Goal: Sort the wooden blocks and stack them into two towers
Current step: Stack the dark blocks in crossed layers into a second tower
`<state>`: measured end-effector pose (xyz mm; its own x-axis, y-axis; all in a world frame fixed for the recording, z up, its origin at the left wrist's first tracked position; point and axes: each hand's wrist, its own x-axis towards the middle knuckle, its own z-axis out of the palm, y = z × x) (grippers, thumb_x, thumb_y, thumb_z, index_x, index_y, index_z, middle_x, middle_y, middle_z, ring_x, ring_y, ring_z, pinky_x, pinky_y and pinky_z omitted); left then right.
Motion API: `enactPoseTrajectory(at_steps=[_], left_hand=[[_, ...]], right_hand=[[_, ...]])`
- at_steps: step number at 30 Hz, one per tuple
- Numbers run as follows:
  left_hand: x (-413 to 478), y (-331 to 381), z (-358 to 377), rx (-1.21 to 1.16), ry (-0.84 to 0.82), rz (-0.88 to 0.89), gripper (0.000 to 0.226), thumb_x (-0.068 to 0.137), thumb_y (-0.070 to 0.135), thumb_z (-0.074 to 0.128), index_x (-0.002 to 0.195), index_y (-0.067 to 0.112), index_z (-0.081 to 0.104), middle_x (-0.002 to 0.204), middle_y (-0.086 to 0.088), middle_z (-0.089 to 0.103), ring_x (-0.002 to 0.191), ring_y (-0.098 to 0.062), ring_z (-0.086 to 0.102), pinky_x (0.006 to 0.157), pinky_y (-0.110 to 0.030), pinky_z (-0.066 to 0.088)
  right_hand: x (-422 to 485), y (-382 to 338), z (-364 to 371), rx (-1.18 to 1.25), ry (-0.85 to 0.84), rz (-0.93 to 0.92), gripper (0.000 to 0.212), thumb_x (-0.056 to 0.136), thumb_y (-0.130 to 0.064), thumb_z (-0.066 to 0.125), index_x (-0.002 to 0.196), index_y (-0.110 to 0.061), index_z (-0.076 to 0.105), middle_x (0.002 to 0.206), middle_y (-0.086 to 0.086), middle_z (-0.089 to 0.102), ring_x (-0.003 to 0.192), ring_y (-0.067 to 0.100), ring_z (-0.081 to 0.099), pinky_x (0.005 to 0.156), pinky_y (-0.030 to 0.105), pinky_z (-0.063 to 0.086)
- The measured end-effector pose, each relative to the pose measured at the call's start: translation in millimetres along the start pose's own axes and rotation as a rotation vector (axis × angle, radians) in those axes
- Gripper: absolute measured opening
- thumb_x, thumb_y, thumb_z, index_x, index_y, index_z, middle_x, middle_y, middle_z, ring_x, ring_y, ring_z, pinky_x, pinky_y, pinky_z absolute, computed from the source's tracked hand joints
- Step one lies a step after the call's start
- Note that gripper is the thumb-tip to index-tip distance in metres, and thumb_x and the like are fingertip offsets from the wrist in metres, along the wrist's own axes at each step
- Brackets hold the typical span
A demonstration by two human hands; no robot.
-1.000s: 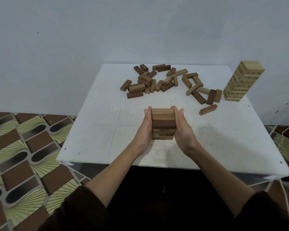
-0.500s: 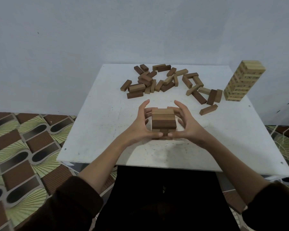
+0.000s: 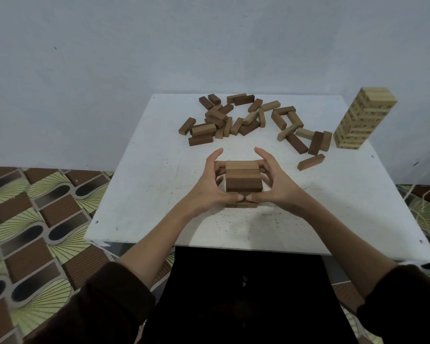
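Observation:
A short tower of brown blocks [image 3: 243,176] stands near the middle of the white table [image 3: 147,194]. My left hand [image 3: 206,184] and my right hand [image 3: 276,187] cup it from both sides. Both thumbs press its lower front and the fingers curl round its sides and back, while both index fingers stick up free. A tall tower of light blocks [image 3: 363,120] stands at the far right corner. Several loose brown and light blocks [image 3: 224,120] lie scattered along the far side, with a second cluster [image 3: 298,130] to their right.
A single loose block [image 3: 310,162] lies just right of my right hand. The table stands against a pale wall. Patterned floor tiles [image 3: 35,219] show on the left, and thin cords [image 3: 427,202] hang at the right edge.
A second ago both palms lay flat against the tower's sides. My hands have since turned, so the thumbs come round to the front and the fingers spread behind. The tower has stayed in place.

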<state>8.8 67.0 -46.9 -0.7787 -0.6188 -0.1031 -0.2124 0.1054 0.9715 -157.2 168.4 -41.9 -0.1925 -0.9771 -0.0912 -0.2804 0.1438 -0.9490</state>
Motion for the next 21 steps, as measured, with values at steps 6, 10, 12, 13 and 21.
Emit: enactPoseTrajectory(at_steps=[6, 10, 12, 13, 21], left_hand=[[0.9, -2.7, -1.6, -0.006, -0.019, -0.009, 0.116, 0.063, 0.011, 0.084, 0.147, 0.03, 0.006, 0.127, 0.008, 0.043, 0.125, -0.01, 0.044, 0.108, -0.023, 0.033], [0.2, -1.9, 0.9, -0.019, -0.008, -0.014, 0.117, 0.057, 0.02, 0.082, 0.146, 0.032, 0.007, 0.132, 0.002, 0.042, 0.126, -0.013, 0.044, 0.108, -0.026, 0.034], [0.1, -2.0, 1.2, -0.027, -0.002, -0.018, 0.117, 0.057, 0.021, 0.082, 0.146, 0.032, 0.007, 0.133, 0.0, 0.042, 0.126, -0.015, 0.044, 0.11, -0.029, 0.034], [0.2, -2.3, 1.4, -0.029, 0.0, -0.021, 0.117, 0.057, 0.021, 0.083, 0.146, 0.032, 0.007, 0.133, 0.0, 0.042, 0.126, -0.015, 0.044, 0.11, -0.029, 0.034], [-1.0, -7.5, 2.0, -0.029, -0.004, -0.028, 0.114, 0.066, -0.003, 0.081, 0.147, 0.029, 0.007, 0.132, 0.0, 0.042, 0.126, -0.016, 0.045, 0.108, -0.036, 0.039]], right_hand=[[-0.8, 1.9, 1.0, 0.012, -0.001, 0.013, 0.112, 0.058, -0.024, 0.081, 0.145, -0.033, 0.011, 0.136, -0.002, 0.04, 0.13, 0.014, 0.037, 0.115, 0.034, 0.023], [-1.1, 2.9, 1.1, 0.026, -0.004, 0.012, 0.113, 0.057, -0.023, 0.081, 0.145, -0.033, 0.011, 0.138, 0.001, 0.04, 0.131, 0.016, 0.038, 0.117, 0.039, 0.022], [-1.0, 2.7, 1.5, 0.032, -0.001, 0.014, 0.112, 0.057, -0.023, 0.081, 0.144, -0.035, 0.012, 0.138, 0.001, 0.039, 0.131, 0.016, 0.038, 0.117, 0.041, 0.024], [-0.9, 2.5, 2.0, 0.032, 0.0, 0.015, 0.112, 0.057, -0.024, 0.081, 0.143, -0.036, 0.012, 0.138, -0.001, 0.039, 0.13, 0.016, 0.038, 0.116, 0.041, 0.025], [0.8, 6.0, 6.3, 0.078, -0.013, 0.027, 0.112, 0.056, -0.019, 0.083, 0.139, -0.043, 0.012, 0.137, -0.005, 0.035, 0.125, 0.015, 0.038, 0.084, 0.006, 0.043]])
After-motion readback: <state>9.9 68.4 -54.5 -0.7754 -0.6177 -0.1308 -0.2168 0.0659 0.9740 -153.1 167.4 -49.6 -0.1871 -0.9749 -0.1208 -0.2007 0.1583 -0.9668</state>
